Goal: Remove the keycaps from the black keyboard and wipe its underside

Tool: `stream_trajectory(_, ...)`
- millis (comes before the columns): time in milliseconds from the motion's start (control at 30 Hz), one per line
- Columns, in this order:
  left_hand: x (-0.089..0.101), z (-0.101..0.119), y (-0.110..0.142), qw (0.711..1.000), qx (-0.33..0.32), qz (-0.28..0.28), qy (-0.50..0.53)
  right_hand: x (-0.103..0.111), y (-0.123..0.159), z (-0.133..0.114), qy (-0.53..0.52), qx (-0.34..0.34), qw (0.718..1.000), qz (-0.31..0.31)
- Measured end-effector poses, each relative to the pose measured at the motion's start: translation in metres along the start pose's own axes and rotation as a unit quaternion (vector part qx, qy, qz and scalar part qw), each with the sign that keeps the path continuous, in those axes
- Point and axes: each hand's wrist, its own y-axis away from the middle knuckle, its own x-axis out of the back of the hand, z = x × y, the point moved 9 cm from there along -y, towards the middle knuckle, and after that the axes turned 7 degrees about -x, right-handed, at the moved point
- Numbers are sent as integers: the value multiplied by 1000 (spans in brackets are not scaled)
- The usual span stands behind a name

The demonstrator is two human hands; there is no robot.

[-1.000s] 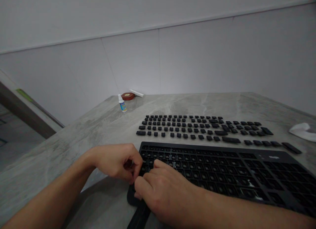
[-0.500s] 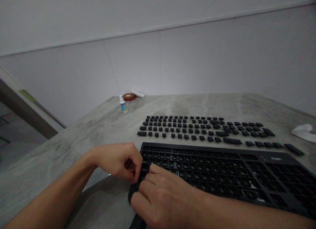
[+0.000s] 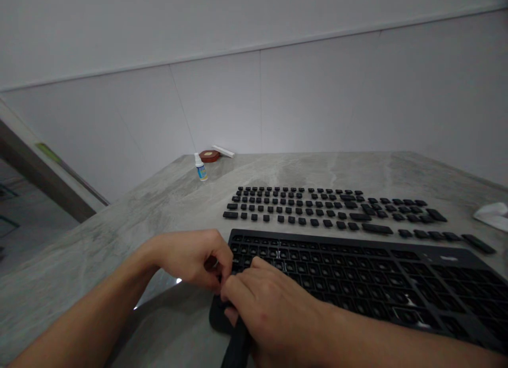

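Black keyboard (image 3: pixel 349 275): long axis running rightward from the grip

Keyboard is lying on the counter (image 3: pixel 159 199). Left hand (image 3: pixel 198 259) is curling at its left edge, contents hidden; right hand (image 3: pixel 264 304), overlying that end, is closing around a dark handle (image 3: pixel 237 347).

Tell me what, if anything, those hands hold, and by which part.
The right hand holds a long dark object by its end nearest the keyboard. Whether the left hand holds anything is hidden.

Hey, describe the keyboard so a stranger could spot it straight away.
On the grey table, find the right hand. It partly covers the keyboard, which lies nearer than the rows of loose black keys. Unlike those separate pieces, this is one long black frame with mostly open sockets.
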Motion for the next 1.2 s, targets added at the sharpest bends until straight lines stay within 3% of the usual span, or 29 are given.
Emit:
stream_trajectory(167,1,4,-1,1000,-12,-2,8,-6,-2,0,-13,-2,998,-58)
stream_trajectory(400,3,11,-2,1000,-24,0,3,-11,-2,-5,37,11,998,-51)
stream_trajectory(633,2,8,-4,1000,-14,5,-3,-16,-4,1,20,-25,995,-95)
stream_trajectory(1200,2,6,-5,1000,-5,16,-16,-12,-3,15,-48,-110,990,-72)
